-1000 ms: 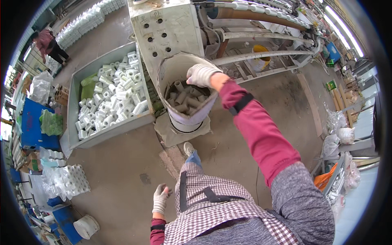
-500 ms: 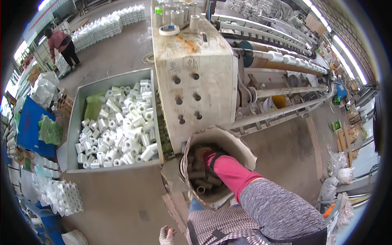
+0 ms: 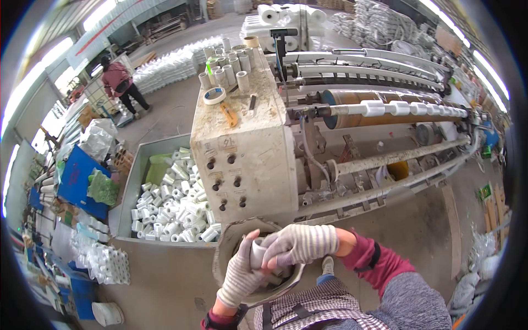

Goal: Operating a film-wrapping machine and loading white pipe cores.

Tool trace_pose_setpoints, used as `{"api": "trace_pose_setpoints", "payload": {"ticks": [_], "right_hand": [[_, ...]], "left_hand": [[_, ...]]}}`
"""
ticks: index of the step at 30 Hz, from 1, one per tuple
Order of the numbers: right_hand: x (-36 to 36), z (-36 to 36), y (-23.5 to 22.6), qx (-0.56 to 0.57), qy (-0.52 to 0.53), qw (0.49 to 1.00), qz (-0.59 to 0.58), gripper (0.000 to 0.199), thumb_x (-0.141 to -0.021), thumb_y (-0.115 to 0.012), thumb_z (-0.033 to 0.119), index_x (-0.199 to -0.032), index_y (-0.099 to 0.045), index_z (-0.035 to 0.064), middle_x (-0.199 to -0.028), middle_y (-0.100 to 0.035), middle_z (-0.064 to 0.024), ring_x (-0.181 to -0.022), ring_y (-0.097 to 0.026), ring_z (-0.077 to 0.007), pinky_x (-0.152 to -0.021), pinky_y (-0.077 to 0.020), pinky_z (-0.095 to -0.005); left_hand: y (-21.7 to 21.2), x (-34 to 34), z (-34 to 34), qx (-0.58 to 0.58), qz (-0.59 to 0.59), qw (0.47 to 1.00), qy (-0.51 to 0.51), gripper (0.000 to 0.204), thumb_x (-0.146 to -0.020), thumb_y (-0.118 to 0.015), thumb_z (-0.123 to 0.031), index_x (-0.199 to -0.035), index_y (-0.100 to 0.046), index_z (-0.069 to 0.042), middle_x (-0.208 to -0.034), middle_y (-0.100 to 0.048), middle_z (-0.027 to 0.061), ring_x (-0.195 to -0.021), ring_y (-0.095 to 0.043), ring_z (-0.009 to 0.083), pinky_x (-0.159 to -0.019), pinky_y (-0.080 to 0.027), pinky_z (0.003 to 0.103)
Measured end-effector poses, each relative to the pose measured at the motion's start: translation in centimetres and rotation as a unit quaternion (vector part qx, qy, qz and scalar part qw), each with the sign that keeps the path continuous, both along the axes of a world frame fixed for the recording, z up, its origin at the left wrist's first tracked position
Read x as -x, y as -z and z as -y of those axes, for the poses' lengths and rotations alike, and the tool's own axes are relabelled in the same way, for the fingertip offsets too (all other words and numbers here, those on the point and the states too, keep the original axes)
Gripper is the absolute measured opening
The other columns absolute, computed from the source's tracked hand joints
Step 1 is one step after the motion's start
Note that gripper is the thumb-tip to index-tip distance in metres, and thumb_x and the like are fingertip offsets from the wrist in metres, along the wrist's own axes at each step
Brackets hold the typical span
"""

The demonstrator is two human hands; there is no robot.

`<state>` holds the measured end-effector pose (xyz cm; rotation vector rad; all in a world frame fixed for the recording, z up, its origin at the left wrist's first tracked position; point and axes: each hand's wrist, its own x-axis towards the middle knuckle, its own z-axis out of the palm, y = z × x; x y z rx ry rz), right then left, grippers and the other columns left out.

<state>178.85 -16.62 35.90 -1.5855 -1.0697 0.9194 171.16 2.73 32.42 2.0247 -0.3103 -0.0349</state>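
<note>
Both my hands wear striped knitted gloves with bare fingertips and meet over a round, rough-rimmed bin (image 3: 224,242) of paper tubes. My left hand (image 3: 242,275) is wrapped round a short pale tube core (image 3: 257,254), held roughly upright. From the right, my right hand (image 3: 302,245) closes its fingers against the same tube core; whether it holds a further core is hidden. Inside the bin, more cores (image 3: 274,279) show dimly beneath my hands.
Ahead stands a dirty white machine cabinet (image 3: 247,170) with knobs, upright cores (image 3: 228,69), a tape roll (image 3: 214,95) and an orange cutter (image 3: 227,115) on top. Rollers (image 3: 396,109) stretch right. A grey crate (image 3: 124,220) of small film rolls (image 3: 176,206) stands left. Another person (image 3: 118,82) is far left.
My right hand has come up out of the bin. My left hand has risen from the lower edge, and both now grip a tube core. The view has tilted up.
</note>
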Motion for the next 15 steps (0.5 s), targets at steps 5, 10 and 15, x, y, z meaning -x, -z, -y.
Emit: {"api": "trace_pose_setpoints", "payload": {"ticks": [5, 10, 15], "right_hand": [[-1.2, 8.9, 2.5, -0.317, 0.345, 0.847, -0.252, 0.038, -0.083, -0.066, 0.007, -0.119, -0.052, 0.004, -0.122, -0.053, -0.0076, -0.104, -0.055, -0.0144, -0.089, -0.0457, -0.0275], [-6.0, 14.5, 4.3, -0.352, 0.334, 0.794, -0.366, 0.048, -0.079, -0.071, 0.01, -0.121, -0.049, 0.0062, -0.113, -0.058, -0.0076, -0.103, -0.056, -0.0153, -0.089, -0.0474, -0.0291], [-13.1, 17.8, 6.5, -0.41, 0.376, 0.708, -0.435, 0.046, -0.077, -0.071, 0.009, -0.114, -0.044, 0.0061, -0.107, -0.058, -0.0168, -0.1, -0.06, -0.0327, -0.084, -0.0537, -0.0479]], "left_hand": [[-3.4, -5.7, 12.2, -0.013, 0.132, 0.981, -0.143, 0.064, -0.073, -0.068, -0.006, -0.13, -0.039, -0.005, -0.107, -0.057, 0.0179, -0.092, -0.06, 0.0322, -0.079, -0.05, 0.035], [-4.9, -13.2, 20.6, -0.125, 0.257, 0.957, 0.041, 0.062, -0.071, -0.07, -0.006, -0.127, -0.045, -0.006, -0.114, -0.054, 0.0173, -0.099, -0.057, 0.0318, -0.083, -0.049, 0.036], [-4.2, -24.1, 15.0, 0.175, 0.093, 0.976, -0.088, 0.044, -0.077, -0.069, -0.002, -0.118, -0.054, -0.005, -0.103, -0.058, 0.0028, -0.088, -0.056, 0.0115, -0.072, -0.05, 0.023]]}}
